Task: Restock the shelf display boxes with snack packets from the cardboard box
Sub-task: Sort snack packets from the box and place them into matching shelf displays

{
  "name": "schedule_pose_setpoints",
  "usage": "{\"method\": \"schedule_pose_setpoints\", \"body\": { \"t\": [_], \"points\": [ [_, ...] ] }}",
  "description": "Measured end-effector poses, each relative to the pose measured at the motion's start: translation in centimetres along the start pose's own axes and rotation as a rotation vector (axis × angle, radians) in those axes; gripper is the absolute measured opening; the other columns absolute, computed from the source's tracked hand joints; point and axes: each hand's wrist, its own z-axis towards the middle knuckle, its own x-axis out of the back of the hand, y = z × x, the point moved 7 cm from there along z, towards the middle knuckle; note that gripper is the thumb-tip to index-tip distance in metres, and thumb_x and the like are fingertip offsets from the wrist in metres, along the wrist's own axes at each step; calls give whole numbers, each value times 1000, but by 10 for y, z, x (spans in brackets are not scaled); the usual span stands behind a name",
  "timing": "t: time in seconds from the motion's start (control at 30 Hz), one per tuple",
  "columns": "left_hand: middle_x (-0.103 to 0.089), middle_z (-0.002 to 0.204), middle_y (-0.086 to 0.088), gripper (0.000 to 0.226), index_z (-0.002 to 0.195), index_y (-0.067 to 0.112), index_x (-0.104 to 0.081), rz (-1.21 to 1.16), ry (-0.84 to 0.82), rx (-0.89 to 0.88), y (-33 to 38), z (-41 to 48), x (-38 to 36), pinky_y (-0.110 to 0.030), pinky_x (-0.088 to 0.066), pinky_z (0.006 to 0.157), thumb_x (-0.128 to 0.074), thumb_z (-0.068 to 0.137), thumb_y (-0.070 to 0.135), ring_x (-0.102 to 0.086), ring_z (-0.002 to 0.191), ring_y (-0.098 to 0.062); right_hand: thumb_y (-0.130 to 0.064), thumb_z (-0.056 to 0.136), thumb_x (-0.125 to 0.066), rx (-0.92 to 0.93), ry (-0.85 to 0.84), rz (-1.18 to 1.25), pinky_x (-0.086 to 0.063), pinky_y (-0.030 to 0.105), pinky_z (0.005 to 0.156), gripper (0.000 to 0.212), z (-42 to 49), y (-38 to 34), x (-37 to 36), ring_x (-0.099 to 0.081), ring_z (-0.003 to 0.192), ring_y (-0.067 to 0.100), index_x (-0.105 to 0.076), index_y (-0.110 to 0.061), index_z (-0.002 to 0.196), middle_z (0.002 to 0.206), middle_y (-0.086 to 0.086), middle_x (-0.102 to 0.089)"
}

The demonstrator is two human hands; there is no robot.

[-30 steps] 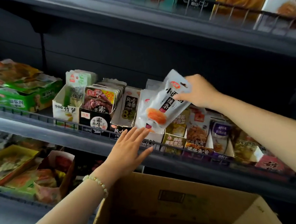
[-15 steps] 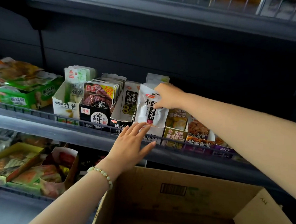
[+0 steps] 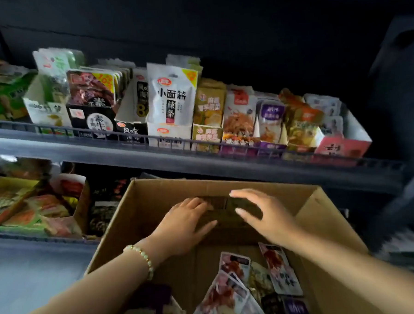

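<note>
- Two hands, left hand (image 3: 183,223) and right hand (image 3: 269,218), hover inside the open brown cardboard box (image 3: 150,200), each grip spread, empty.
- Colourful foil snack packets (image 3: 234,263) lie on its bottom.

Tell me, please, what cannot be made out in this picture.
Head view: loose packets in the cardboard box run off the bottom edge.
Head view: the label on the box's far wall is blurred and partly behind the left hand and right hand.
Head view: the white packet hides whatever stands behind it in its display box.
Head view: the dark shape at the right edge is blurred.
</note>
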Motion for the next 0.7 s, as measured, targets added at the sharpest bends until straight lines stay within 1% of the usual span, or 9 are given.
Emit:
{"method": "schedule_pose_setpoints", "body": {
  "t": [0.1,0.2,0.27,0.33,0.37,0.47,0.53,0.63,0.7],
  "points": [
    [-44,142,2,54,142,25,-38,103,-214,10,0,-12,-51,-30,-35,106,-34,97,56,-42,127,-16,-41,97,-51,-158,-187,-36,-36,22,105,40,-51,47,-54,-36,134,1,-46,-39,137,146,-21,-38],
    [-41,146,-4,70,145,18,-35,183,-399,23,-2,-33,-86,-33,-35,107,-27,93,65,-41,130,-21,-43,97,-51,-344,-303,45,-30,23,110,51,-105,80,-97,-27,141,7,-35,-34,144,154,-17,-25],
    [-36,150,-6,74,147,15,-31,184,-455,31,1,-45,-102,-32,-33,108,-28,93,65,-38,134,-24,-49,93,-53,-421,-325,110,-24,24,112,64,-129,89,-116,-22,144,11,-28,-29,148,156,-13,-19],
    [-37,149,-5,66,147,17,-28,106,-461,23,9,-55,-119,-30,-33,106,-40,96,56,-39,133,-23,-57,86,-55,-499,-290,196,-22,28,114,75,-141,93,-123,-19,145,14,-26,-27,149,156,-10,-20],
    [-40,146,-4,64,147,18,-29,22,-470,27,14,-59,-129,-29,-34,104,-44,95,53,-41,131,-22,-58,85,-56,-528,-267,233,-24,30,115,76,-144,94,-124,-20,144,15,-28,-26,148,155,-8,-22],
    [-49,138,-4,63,142,20,-37,-232,-511,92,23,-62,-165,-32,-42,102,-52,91,54,-50,122,-19,-48,89,-61,-501,-294,161,-26,29,113,62,-150,94,-129,-28,140,16,-42,-21,141,149,-4,-33],
    [-49,135,-3,66,138,21,-39,-360,-494,164,29,-58,-182,-36,-45,101,-58,86,56,-53,117,-19,-43,88,-65,-470,-323,100,-27,29,112,54,-154,95,-132,-32,136,16,-51,-19,134,142,-3,-38],
    [-44,132,-5,69,134,16,-35,-478,-388,320,28,-45,-195,-39,-44,102,-72,81,39,-48,122,-24,-41,86,-68,-481,-297,103,-33,30,108,46,-156,99,-131,-42,125,17,-57,-19,126,130,-2,-46],
    [-50,119,-6,58,116,14,-36,-553,-301,413,24,-36,-198,-35,-48,91,-78,78,27,-53,113,-25,-39,87,-67,-497,-306,109,-36,30,105,41,-157,102,-132,-44,121,16,-60,-21,123,127,-1,-48]
  ]
}}
